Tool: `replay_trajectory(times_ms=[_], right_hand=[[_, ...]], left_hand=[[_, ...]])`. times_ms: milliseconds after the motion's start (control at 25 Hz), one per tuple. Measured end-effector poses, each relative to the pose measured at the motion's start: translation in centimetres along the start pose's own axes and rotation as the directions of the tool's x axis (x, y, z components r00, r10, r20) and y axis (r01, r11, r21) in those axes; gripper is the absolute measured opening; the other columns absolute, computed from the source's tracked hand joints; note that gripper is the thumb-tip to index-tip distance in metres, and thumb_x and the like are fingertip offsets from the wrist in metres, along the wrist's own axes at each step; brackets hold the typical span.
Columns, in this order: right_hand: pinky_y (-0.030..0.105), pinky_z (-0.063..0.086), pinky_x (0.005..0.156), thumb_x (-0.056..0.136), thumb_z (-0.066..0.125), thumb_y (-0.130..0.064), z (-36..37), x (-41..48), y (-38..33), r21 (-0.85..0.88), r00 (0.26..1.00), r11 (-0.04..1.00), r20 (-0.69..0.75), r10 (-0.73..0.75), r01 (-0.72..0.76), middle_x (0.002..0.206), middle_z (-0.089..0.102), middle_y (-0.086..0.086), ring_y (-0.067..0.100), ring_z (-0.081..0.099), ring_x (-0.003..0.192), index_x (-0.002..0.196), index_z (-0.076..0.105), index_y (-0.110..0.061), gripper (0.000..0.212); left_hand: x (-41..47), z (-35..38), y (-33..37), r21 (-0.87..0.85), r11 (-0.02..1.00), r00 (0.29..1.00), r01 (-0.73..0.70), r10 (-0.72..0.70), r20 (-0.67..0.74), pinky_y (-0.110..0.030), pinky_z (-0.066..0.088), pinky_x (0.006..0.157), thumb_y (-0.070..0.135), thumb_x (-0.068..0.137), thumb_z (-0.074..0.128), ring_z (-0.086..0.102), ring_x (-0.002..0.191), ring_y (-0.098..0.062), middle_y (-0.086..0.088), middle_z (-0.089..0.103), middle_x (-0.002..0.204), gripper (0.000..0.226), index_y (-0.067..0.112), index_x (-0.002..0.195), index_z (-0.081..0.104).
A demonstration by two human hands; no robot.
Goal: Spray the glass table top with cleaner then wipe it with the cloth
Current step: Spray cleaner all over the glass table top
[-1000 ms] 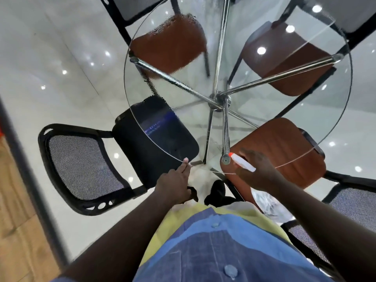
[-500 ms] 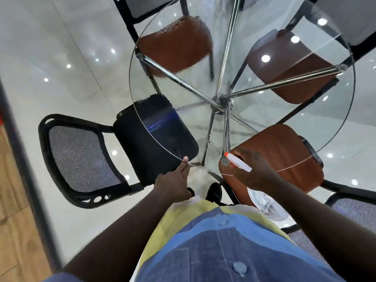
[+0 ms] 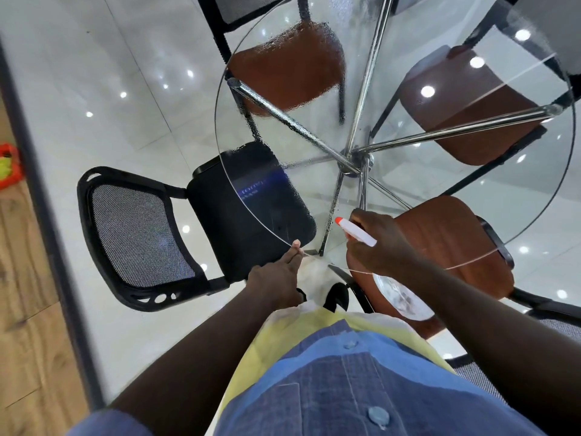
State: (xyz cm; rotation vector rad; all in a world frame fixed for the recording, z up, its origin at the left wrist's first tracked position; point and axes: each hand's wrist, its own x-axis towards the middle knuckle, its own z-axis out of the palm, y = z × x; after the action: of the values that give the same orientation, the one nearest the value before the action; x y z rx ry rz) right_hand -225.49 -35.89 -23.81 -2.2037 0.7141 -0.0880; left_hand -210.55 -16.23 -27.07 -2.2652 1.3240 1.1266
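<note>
Gripping the spray bottle (image 3: 358, 234), the right hand (image 3: 382, 248) should mist the glass table top (image 3: 393, 99) evenly, while straight fingers of the left hand (image 3: 276, 278) touch its rim.

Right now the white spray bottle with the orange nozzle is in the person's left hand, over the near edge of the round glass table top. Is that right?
Not quite. The head view shows the right hand gripping the white spray bottle with the orange nozzle. The left hand only touches the rim of the round glass table top with straight fingers. The rest stands.
</note>
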Motion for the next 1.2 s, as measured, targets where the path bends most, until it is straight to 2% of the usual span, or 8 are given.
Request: replay_trajectory(times_ms=[200,400,600,680,800,920,1000,1200], right_hand=[[0.022,0.041,0.063,0.082,0.068,-0.009,-0.1,0.8,-0.2,0.030,0.999,0.999,-0.013,0.037,-0.037,0.079,0.066,0.002,0.027,0.061,0.075,0.088,0.061,-0.008,0.009],[0.046,0.052,0.065,0.075,0.064,-0.018,-0.5,-0.9,1.4,-0.003,0.999,1.000,-0.005,0.031,-0.031,0.073,0.062,0.003,0.030,0.059,0.068,0.082,0.057,-0.010,0.012],[0.043,0.048,0.061,0.078,0.056,-0.042,-1.3,-4.6,3.0,0.076,0.998,0.997,-0.060,0.002,0.003,0.071,0.063,0.008,0.034,0.060,0.064,0.084,0.065,-0.001,0.042],[0.037,0.047,0.062,0.079,0.057,-0.041,-1.4,-5.9,3.4,0.098,1.000,0.995,-0.017,0.002,-0.001,0.074,0.065,0.001,0.023,0.062,0.065,0.086,0.068,-0.007,0.037],[0.041,0.048,0.059,0.077,0.058,-0.035,-1.1,-7.5,4.7,0.059,0.998,0.996,-0.006,0.066,-0.066,0.070,0.062,0.004,0.028,0.060,0.062,0.082,0.062,-0.008,0.028],[0.051,0.051,0.059,0.082,0.066,-0.014,-0.9,-8.6,6.9,0.038,0.984,0.986,-0.053,0.167,-0.165,0.069,0.059,0.005,0.031,0.059,0.062,0.084,0.060,-0.007,0.010],[0.049,0.049,0.059,0.085,0.072,-0.004,-1.1,-9.3,7.6,0.032,0.975,0.978,-0.083,0.209,-0.207,0.068,0.056,0.005,0.029,0.057,0.061,0.083,0.059,-0.007,0.014],[0.043,0.045,0.055,0.083,0.062,-0.025,-1.0,-11.7,8.7,0.045,0.959,0.965,-0.101,0.263,-0.260,0.066,0.057,0.003,0.024,0.058,0.059,0.081,0.058,-0.014,0.013]], left_hand=[[0.0,-0.1,0.1,0.013,1.000,1.000,0.006,-0.006,0.015,-0.048,0.052,0.096,0.053,0.088,0.062,0.063,0.121,-0.023,0.027,-0.028,0.165,0.103,0.032,0.165,-0.003],[0.1,-0.5,0.2,0.035,0.999,1.000,0.006,-0.007,0.017,-0.047,0.052,0.096,0.052,0.089,0.061,0.062,0.125,-0.022,0.024,-0.026,0.166,0.101,0.029,0.166,0.000],[-0.2,-0.8,0.1,0.032,0.999,0.999,-0.001,0.000,0.033,-0.046,0.055,0.092,0.053,0.091,0.060,0.063,0.121,-0.021,0.024,-0.025,0.166,0.099,0.031,0.166,-0.001],[0.0,-0.9,0.1,0.045,0.999,0.999,0.003,-0.004,0.035,-0.045,0.055,0.092,0.054,0.090,0.059,0.063,0.122,-0.021,0.024,-0.025,0.167,0.100,0.031,0.166,-0.002],[0.0,-1.1,0.3,0.071,0.997,0.999,-0.001,-0.002,0.051,-0.041,0.053,0.092,0.057,0.090,0.056,0.059,0.129,-0.021,0.023,-0.022,0.168,0.098,0.030,0.166,0.000],[0.6,-1.5,0.4,0.116,0.993,0.998,0.004,-0.010,0.058,-0.042,0.053,0.094,0.054,0.091,0.057,0.055,0.133,-0.021,0.018,-0.012,0.172,0.095,0.027,0.166,0.005],[1.4,-1.6,0.6,0.135,0.991,0.998,0.023,-0.030,0.055,-0.044,0.053,0.096,0.051,0.092,0.060,0.053,0.135,-0.022,0.011,0.002,0.174,0.096,0.021,0.166,0.007],[1.9,-1.4,1.1,0.160,0.987,0.996,-0.004,-0.011,0.091,-0.041,0.050,0.097,0.053,0.091,0.061,0.050,0.137,-0.024,0.004,0.011,0.174,0.101,0.015,0.166,0.004]])
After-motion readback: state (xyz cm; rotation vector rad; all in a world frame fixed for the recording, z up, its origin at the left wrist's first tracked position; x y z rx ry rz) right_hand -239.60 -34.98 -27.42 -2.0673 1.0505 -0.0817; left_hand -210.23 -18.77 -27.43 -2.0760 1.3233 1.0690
